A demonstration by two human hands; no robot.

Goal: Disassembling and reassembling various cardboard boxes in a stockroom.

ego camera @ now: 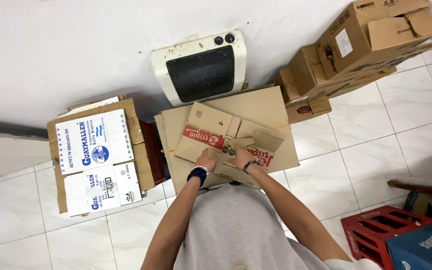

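A flattened brown cardboard box with red printed panels (211, 135) lies on top of a stack of flattened cardboard (276, 115) on the tiled floor. My left hand (206, 160), with a dark wristband, presses flat on the near left part of the box. My right hand (241, 157), with a bracelet, presses on its near middle, beside a raised flap (267, 141). Both hands lie spread on the cardboard and grip nothing.
A white wall heater (201, 67) stands behind the stack. A pile of flattened boxes with white printed sheets (96, 155) lies left. Stacked brown cartons (361, 45) fill the upper right. A red plastic crate (381, 230) and a blue box (421, 250) sit lower right.
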